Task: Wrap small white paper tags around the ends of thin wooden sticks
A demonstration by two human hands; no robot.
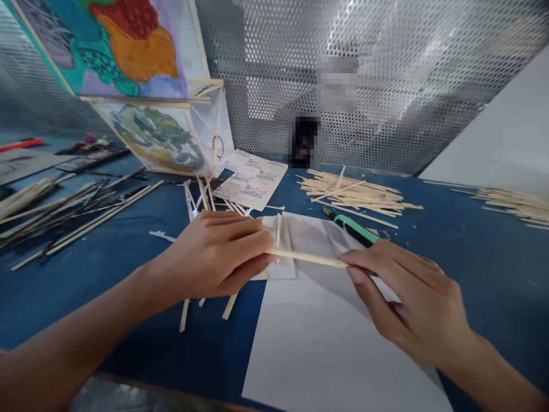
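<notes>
A thin bamboo stick (306, 257) lies across translucent white paper (313, 237) at the middle of the blue table (472, 257). My left hand (214, 254) pinches the stick's left end, fingers closed over the paper's edge. My right hand (403, 292) pinches the stick's right end between thumb and forefinger. Both hands hold the stick just above the paper. A larger white sheet (317, 349) lies under and in front of the hands.
A green-handled cutter (354, 229) lies just behind my right hand. Piles of bamboo sticks (351, 194) sit behind, at the right edge (514, 203) and on the left (64, 212). Painted paper lanterns (158, 131), printed cards (253, 180) and a perforated metal wall (386, 86) stand behind.
</notes>
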